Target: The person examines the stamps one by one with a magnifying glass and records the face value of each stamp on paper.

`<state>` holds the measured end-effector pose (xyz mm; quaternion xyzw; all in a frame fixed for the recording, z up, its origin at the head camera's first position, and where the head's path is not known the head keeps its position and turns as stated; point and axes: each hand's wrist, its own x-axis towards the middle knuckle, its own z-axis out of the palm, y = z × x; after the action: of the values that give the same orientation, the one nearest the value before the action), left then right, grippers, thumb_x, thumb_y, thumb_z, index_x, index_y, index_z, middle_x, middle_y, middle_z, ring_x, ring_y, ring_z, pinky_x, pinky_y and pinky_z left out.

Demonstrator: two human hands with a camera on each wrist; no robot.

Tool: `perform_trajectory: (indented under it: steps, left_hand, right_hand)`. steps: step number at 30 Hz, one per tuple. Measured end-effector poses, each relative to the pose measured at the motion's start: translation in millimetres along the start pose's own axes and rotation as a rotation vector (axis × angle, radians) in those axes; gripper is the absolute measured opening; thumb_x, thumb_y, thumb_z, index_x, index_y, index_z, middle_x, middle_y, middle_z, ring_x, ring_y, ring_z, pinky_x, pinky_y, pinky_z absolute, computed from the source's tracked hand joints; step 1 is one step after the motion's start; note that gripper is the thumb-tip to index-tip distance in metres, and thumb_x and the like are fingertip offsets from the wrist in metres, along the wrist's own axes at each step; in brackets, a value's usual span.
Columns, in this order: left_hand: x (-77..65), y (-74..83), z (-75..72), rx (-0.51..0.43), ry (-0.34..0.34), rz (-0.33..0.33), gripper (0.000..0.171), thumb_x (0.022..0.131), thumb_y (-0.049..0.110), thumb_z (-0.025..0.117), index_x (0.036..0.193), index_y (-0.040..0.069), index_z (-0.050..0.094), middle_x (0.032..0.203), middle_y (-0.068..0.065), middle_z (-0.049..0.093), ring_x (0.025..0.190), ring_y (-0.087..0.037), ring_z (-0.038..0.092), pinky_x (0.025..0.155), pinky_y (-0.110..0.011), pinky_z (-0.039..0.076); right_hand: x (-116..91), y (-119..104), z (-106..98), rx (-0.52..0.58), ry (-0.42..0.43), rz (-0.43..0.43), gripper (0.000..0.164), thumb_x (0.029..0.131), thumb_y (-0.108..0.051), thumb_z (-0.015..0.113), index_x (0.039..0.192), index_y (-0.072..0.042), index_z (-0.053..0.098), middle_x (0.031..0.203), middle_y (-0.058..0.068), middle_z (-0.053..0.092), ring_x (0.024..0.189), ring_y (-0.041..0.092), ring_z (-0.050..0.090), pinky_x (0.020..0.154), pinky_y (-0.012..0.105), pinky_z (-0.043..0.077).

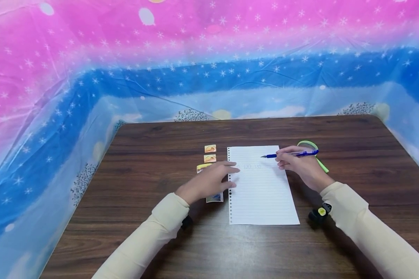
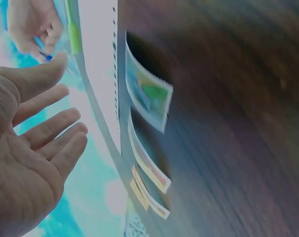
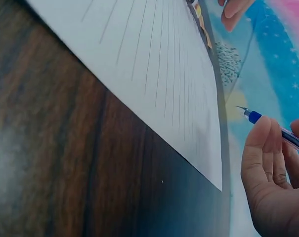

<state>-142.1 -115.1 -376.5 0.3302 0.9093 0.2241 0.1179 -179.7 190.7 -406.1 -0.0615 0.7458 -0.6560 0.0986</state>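
A lined sheet of paper (image 1: 262,197) with punched holes along its left edge lies on the table, with faint handwriting near its upper part. My right hand (image 1: 302,166) pinches a blue pen (image 1: 305,153) over the sheet's upper right, its tip pointing left; the right wrist view shows the pen (image 3: 256,117) raised off the paper. Fingers spread and relaxed, my left hand (image 1: 213,180) hovers at the sheet's left edge, holding nothing. Beneath and beside it are small picture cards, one (image 1: 214,197) partly covered by the hand; the left wrist view shows this curled card (image 2: 148,91).
Two small orange cards (image 1: 210,148) lie one above the other left of the sheet, with a yellow-edged card (image 1: 203,167) below them. A light green looped object (image 1: 322,166) rests behind my right hand. Printed cloth (image 1: 209,77) hangs behind the brown wooden table (image 1: 153,155).
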Motion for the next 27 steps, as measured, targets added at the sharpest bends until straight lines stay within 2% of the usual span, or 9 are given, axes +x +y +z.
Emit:
perform_trajectory:
  steps: [2, 6, 7, 12, 13, 14, 17, 22, 27]
  left_hand:
    - [0.1, -5.5, -2.6, -0.016, 0.020, -0.014, 0.044, 0.100, 0.018, 0.067, 0.140, 0.001, 0.060, 0.151, -0.019, 0.048, 0.141, -0.028, 0.045, 0.103, -0.041, 0.047]
    - [0.4, -17.3, -7.4, -0.055, 0.058, -0.054, 0.040, 0.100, 0.015, 0.066, 0.138, 0.000, 0.061, 0.149, -0.019, 0.050, 0.137, -0.030, 0.049, 0.103, -0.043, 0.047]
    - [0.3, -20.5, -8.5, -0.065, 0.067, -0.064, 0.040, 0.100, 0.014, 0.065, 0.137, -0.001, 0.061, 0.149, -0.019, 0.050, 0.130, -0.030, 0.056, 0.099, -0.042, 0.049]
    - [-0.4, -34.3, -14.6, -0.073, 0.118, -0.111, 0.036, 0.100, 0.014, 0.067, 0.133, 0.000, 0.065, 0.146, -0.018, 0.054, 0.128, -0.029, 0.057, 0.098, -0.042, 0.051]
    - [-0.6, -36.5, -15.9, -0.075, 0.126, -0.124, 0.036, 0.099, 0.014, 0.067, 0.133, 0.000, 0.065, 0.145, -0.017, 0.055, 0.128, -0.029, 0.058, 0.100, -0.042, 0.050]
    - [-0.5, -38.4, -17.3, -0.075, 0.136, -0.136, 0.036, 0.099, 0.014, 0.067, 0.132, 0.001, 0.065, 0.144, -0.016, 0.057, 0.134, -0.029, 0.053, 0.104, -0.043, 0.048]
    - [-0.8, -43.9, -20.9, -0.086, 0.158, -0.169, 0.033, 0.100, 0.013, 0.066, 0.130, 0.001, 0.067, 0.139, -0.014, 0.061, 0.132, -0.028, 0.055, 0.105, -0.044, 0.048]
    - [-0.4, -52.7, -23.8, -0.072, 0.191, -0.200, 0.029, 0.101, 0.012, 0.065, 0.127, 0.002, 0.069, 0.131, -0.013, 0.065, 0.121, -0.028, 0.061, 0.097, -0.044, 0.052]
    - [1.0, -61.2, -23.6, -0.052, 0.208, -0.237, 0.030, 0.101, 0.013, 0.063, 0.129, 0.003, 0.068, 0.128, -0.014, 0.066, 0.097, -0.026, 0.063, 0.084, -0.041, 0.052]
  right_hand:
    - [-1.8, 0.2, -1.7, 0.015, 0.005, -0.025, 0.035, 0.099, -0.018, 0.068, 0.118, 0.012, 0.062, 0.105, 0.014, 0.073, 0.093, 0.024, 0.071, 0.084, 0.029, 0.059]
    - [-5.3, 2.0, -5.6, 0.044, 0.030, -0.093, 0.028, 0.096, -0.013, 0.072, 0.110, 0.010, 0.066, 0.098, 0.013, 0.074, 0.082, 0.022, 0.072, 0.078, 0.029, 0.060]
    - [-6.0, 2.5, -6.4, 0.060, 0.035, -0.108, 0.027, 0.094, -0.012, 0.074, 0.109, 0.010, 0.067, 0.097, 0.014, 0.074, 0.079, 0.021, 0.071, 0.076, 0.029, 0.061]
    - [-10.3, 3.4, -9.2, 0.128, 0.050, -0.120, 0.023, 0.093, -0.007, 0.074, 0.108, 0.010, 0.069, 0.093, 0.013, 0.075, 0.079, 0.019, 0.071, 0.075, 0.032, 0.061]
    - [-11.3, 3.5, -9.8, 0.142, 0.053, -0.121, 0.023, 0.093, -0.006, 0.073, 0.108, 0.011, 0.068, 0.093, 0.013, 0.075, 0.081, 0.020, 0.072, 0.075, 0.033, 0.061]
    - [-12.4, 3.3, -10.2, 0.152, 0.058, -0.119, 0.022, 0.093, -0.006, 0.073, 0.107, 0.011, 0.069, 0.093, 0.013, 0.075, 0.082, 0.020, 0.073, 0.076, 0.034, 0.061]
    - [-15.2, 2.7, -12.5, 0.188, 0.070, -0.134, 0.020, 0.093, -0.005, 0.074, 0.105, 0.010, 0.069, 0.093, 0.015, 0.075, 0.082, 0.022, 0.074, 0.074, 0.036, 0.062]
    - [-20.1, 1.8, -17.8, 0.178, 0.077, -0.160, 0.020, 0.092, -0.006, 0.075, 0.105, 0.008, 0.070, 0.093, 0.012, 0.075, 0.076, 0.019, 0.072, 0.072, 0.033, 0.062]
    - [-24.6, 0.8, -22.1, 0.224, 0.081, -0.170, 0.019, 0.093, -0.004, 0.073, 0.107, 0.010, 0.070, 0.094, 0.015, 0.075, 0.079, 0.020, 0.075, 0.075, 0.036, 0.061]
